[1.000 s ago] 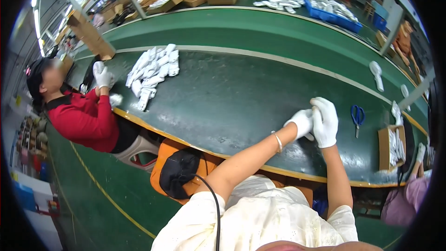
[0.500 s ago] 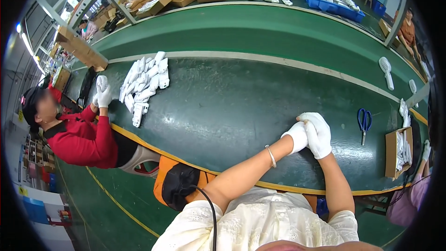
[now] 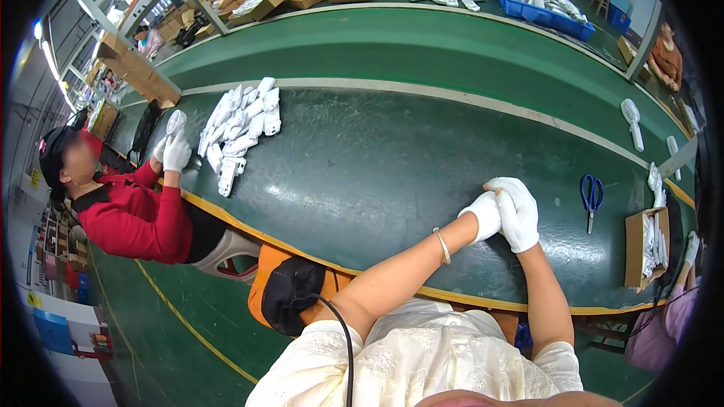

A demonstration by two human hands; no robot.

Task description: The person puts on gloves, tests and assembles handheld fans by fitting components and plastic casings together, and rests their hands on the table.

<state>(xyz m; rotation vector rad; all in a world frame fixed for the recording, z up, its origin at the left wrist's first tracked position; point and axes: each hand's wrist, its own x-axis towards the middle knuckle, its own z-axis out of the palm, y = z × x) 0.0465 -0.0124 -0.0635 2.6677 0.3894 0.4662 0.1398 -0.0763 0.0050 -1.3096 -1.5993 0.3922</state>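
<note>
My left hand (image 3: 484, 215) and my right hand (image 3: 519, 215), both in white gloves, are clasped together above the green work table (image 3: 362, 181). The fingers of both are closed against each other, and no object shows in them. Bare fingertips stick out of the glove fabric at the top of the clasp. A bangle (image 3: 442, 246) circles my left wrist. To the right of my hands lies a pair of scissors (image 3: 592, 200) with blue handles. Beyond it, at the right end, stands an open cardboard box (image 3: 635, 252) holding white plastic parts.
A pile of white plastic housings (image 3: 240, 124) lies at the far left. Beside it a co-worker in a red jacket (image 3: 136, 215) holds a small white handheld fan (image 3: 176, 122). Past the raised ledge are a white handheld fan (image 3: 632, 124) and a blue crate (image 3: 577, 29).
My hands stay clasped in nearly the same place. The whole view has shifted slightly. The co-worker's fan has turned a little in their gloved hands.
</note>
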